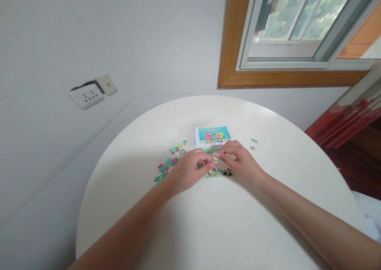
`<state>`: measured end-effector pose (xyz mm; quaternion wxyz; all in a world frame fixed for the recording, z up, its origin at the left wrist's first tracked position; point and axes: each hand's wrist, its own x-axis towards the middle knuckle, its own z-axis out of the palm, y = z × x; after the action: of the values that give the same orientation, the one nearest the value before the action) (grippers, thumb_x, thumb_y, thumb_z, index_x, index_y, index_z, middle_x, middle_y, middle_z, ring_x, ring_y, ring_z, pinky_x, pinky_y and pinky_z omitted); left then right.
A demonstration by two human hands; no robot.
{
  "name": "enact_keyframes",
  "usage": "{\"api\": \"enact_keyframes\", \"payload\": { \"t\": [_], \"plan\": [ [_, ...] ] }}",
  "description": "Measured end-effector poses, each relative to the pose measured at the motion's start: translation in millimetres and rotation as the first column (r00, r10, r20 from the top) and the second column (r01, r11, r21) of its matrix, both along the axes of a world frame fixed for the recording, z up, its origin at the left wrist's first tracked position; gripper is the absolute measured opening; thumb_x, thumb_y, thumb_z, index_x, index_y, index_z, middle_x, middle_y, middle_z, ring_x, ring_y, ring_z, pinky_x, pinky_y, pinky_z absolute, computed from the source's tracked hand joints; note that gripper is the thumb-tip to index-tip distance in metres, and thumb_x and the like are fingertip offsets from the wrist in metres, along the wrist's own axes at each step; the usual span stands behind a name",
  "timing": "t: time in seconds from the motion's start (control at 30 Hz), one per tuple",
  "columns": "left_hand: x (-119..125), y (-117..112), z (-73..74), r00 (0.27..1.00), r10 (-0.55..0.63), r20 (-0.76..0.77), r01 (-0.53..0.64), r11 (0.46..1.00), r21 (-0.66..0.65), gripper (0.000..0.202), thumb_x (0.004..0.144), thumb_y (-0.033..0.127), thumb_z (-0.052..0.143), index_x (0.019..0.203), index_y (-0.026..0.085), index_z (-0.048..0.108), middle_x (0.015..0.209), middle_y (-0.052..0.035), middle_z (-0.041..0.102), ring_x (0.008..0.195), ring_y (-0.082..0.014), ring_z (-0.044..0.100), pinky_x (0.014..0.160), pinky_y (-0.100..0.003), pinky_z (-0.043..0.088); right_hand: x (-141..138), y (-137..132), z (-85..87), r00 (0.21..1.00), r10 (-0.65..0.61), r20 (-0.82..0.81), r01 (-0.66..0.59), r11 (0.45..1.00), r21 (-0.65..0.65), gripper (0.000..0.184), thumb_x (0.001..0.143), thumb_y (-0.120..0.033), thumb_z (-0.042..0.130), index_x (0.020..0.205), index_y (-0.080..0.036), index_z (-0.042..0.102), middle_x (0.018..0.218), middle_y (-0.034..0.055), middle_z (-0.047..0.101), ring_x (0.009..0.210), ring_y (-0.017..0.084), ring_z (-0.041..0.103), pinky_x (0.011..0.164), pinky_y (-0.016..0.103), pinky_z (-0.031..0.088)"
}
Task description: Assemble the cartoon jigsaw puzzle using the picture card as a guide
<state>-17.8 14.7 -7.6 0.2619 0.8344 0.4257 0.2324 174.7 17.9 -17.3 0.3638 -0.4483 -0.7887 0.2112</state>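
- Pinched narrow between the thumb and forefinger tips of left hand (186,168) and right hand (241,161): one small piece (214,159), multicoloured, gripped from both sides.
- Cannot tell which hand bears it; print and outline too small to read.
- Held just over the puzzle (220,172), a part-built patch lying flat on the table (226,222), near the patch's middle. Contact between piece and patch not discernible.
- Left hand: knuckles up, other fingers curled under, covering the patch's left part.
- Right hand: knuckles up, fingers bent toward the left hand, covering the patch's right part.
- Showing below the fingertips: a strip of puzzle in green, yellow, pink and dark spots.
- Just behind the fingertips, on the far side: card (212,135), white border, teal ground, one pink and one yellow cartoon figure. Flat on the table; touching the patch or just clear of it, cannot tell.
- Left of the left hand: heap (169,162) of loose pieces, teal, pink and yellow, strung out diagonally from near the card toward the near left.
- Right of the right hand, near it: pair (253,144) of teal pieces, well apart from the heap.
- Table: round, white.
- Bare forearms entering from the lower left and lower right corners, converging at the puzzle.
- Beyond the table: white wall with socket (87,95) at left; window (297,31) in a wooden frame at upper right; red curtain (351,119) at the right edge.
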Motion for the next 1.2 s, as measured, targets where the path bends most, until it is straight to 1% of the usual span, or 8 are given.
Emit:
{"api": "enact_keyframes", "payload": {
  "t": [0.17,0.37,0.53,0.77,0.87,1.0,1.1,1.2],
  "plan": [
    [-4,5,1.2,1.0,0.026,-0.005,-0.026,1.0,0.005,0.019,0.086,0.027,0.052,0.08,0.018,0.068,0.074,-0.0003,0.058,0.071,-0.0122,0.053,0.067,-0.022,0.039,2,2,-1.3,1.0,-0.004,0.016,0.004,1.0,-0.017,0.024,0.088,-0.034,0.053,0.079,-0.023,0.072,0.076,0.0025,0.065,0.083,0.017,0.055,0.081,0.032,0.04],
    [-9,10,-5.2,0.994,0.094,-0.048,-0.092,0.995,0.042,0.02,0.085,0.028,0.054,0.083,0.018,0.071,0.077,-0.0022,0.06,0.075,-0.0142,0.055,0.07,-0.024,0.04,4,3,-4.3,0.999,0.026,0.046,-0.023,0.998,-0.054,0.022,0.088,-0.034,0.054,0.086,-0.024,0.073,0.083,0.0033,0.067,0.086,0.018,0.056,0.084,0.033,0.039],
    [-11,12,-10.5,0.994,0.066,-0.082,-0.061,0.996,0.062,0.019,0.084,0.027,0.055,0.081,0.019,0.072,0.076,-0.0026,0.062,0.079,-0.0153,0.055,0.073,-0.026,0.039,5,5,-8.6,0.993,0.048,0.112,-0.043,0.998,-0.045,0.021,0.089,-0.029,0.052,0.089,-0.024,0.072,0.086,0.0044,0.068,0.087,0.019,0.055,0.084,0.035,0.038],
    [-12,14,-9.6,0.99,0.083,-0.114,-0.079,0.996,0.04,0.023,0.086,0.025,0.051,0.085,0.018,0.072,0.078,-0.0046,0.061,0.081,-0.0167,0.055,0.072,-0.026,0.04,6,2,-7.7,0.989,0.067,0.133,-0.062,0.997,-0.044,0.024,0.088,-0.021,0.049,0.098,-0.024,0.071,0.089,0.0052,0.067,0.09,0.02,0.053,0.085,0.036,0.038],
    [-12,14,-9.3,0.992,0.065,-0.108,-0.062,0.998,0.034,0.024,0.087,0.024,0.049,0.085,0.017,0.072,0.078,-0.0043,0.059,0.08,-0.0161,0.055,0.071,-0.026,0.04,4,1,-6.3,0.989,0.087,0.123,-0.082,0.995,-0.048,0.023,0.087,-0.02,0.051,0.096,-0.024,0.072,0.087,0.0046,0.066,0.088,0.019,0.053,0.084,0.036,0.038],
    [-11,12,-8.0,0.994,0.042,-0.097,-0.041,0.999,0.013,0.024,0.087,0.023,0.047,0.085,0.017,0.071,0.076,-0.0033,0.057,0.076,-0.0151,0.053,0.071,-0.026,0.04,3,1,-4.5,0.994,0.075,0.084,-0.072,0.996,-0.046,0.02,0.087,-0.022,0.053,0.094,-0.024,0.072,0.086,0.0043,0.066,0.088,0.019,0.054,0.085,0.035,0.038],
    [-7,10,-7.1,0.996,0.039,-0.08,-0.039,0.999,-0.004,0.024,0.087,0.024,0.047,0.084,0.017,0.07,0.076,-0.0032,0.058,0.076,-0.0149,0.053,0.071,-0.026,0.041,2,1,-3.1,0.996,0.077,0.048,-0.074,0.996,-0.051,0.019,0.087,-0.023,0.053,0.091,-0.024,0.072,0.084,0.0035,0.066,0.087,0.018,0.055,0.084,0.035,0.039],
    [-7,10,-5.4,0.997,0.037,-0.074,-0.036,0.999,0.015,0.023,0.086,0.023,0.048,0.084,0.017,0.07,0.078,-0.0037,0.06,0.078,-0.0153,0.054,0.074,-0.026,0.042,2,0,-2.6,0.995,0.089,0.037,-0.086,0.995,-0.055,0.019,0.088,-0.023,0.053,0.09,-0.024,0.072,0.084,0.0031,0.067,0.087,0.018,0.055,0.084,0.034,0.039]
  ]
}}
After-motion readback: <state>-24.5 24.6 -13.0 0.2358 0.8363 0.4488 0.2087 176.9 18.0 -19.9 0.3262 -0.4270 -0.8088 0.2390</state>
